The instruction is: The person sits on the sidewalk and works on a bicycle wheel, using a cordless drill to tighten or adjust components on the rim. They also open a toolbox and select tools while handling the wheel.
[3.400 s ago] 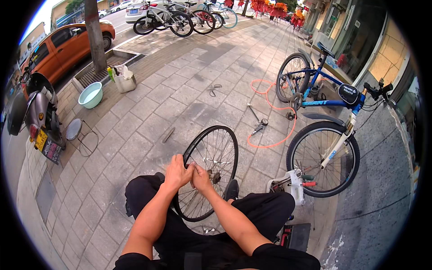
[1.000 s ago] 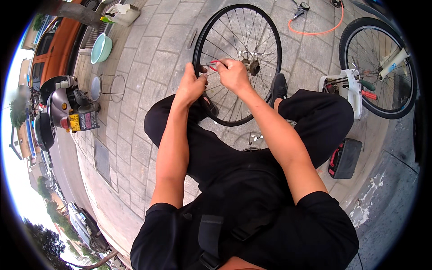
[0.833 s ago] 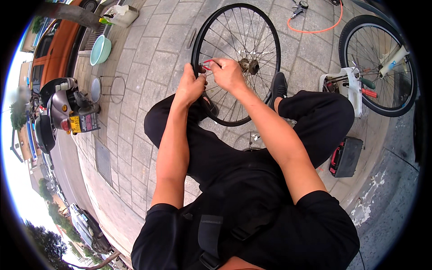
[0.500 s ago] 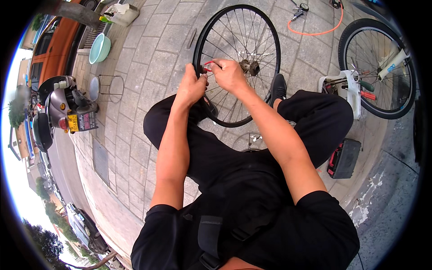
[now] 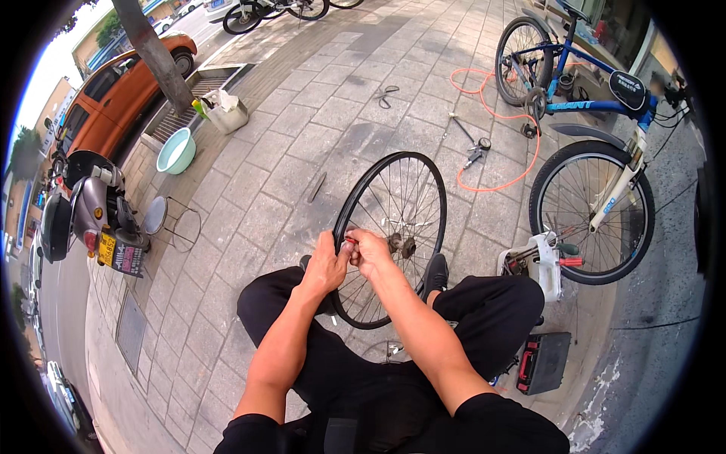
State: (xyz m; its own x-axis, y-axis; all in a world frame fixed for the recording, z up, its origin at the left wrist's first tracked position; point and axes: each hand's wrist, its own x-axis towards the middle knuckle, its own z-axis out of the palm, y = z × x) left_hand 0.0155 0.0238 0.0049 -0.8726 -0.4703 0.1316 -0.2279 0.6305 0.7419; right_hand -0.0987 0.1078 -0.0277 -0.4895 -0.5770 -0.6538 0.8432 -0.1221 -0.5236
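Observation:
A loose bicycle wheel with a black tyre (image 5: 440, 212) stands between my bent legs, leaning, its hub (image 5: 408, 247) a little right of my hands. My left hand (image 5: 327, 266) grips the left side of the tyre and rim, fingers wrapped round it and thumb pointing up. My right hand (image 5: 370, 256) pinches a small red-handled tool (image 5: 351, 240) against the inner side of that rim, just beside my left thumb. The tool is mostly covered by my fingers, so its tip cannot be made out.
A blue bicycle (image 5: 560, 107) lies right, near an orange hose (image 5: 499, 184), gauge (image 5: 481, 151), white tool holder (image 5: 548, 280) and black case (image 5: 552, 363). Left are a mint basin (image 5: 176, 151), container (image 5: 227, 113), round stool (image 5: 156, 214), scooter (image 5: 102, 212), tree trunk (image 5: 155, 53) and orange car (image 5: 102, 91).
The red tool has appeared in my right hand since the earliest frame, and now shows less between my fingers. The camera has tilted up since half a second ago, lowering the hands in view.

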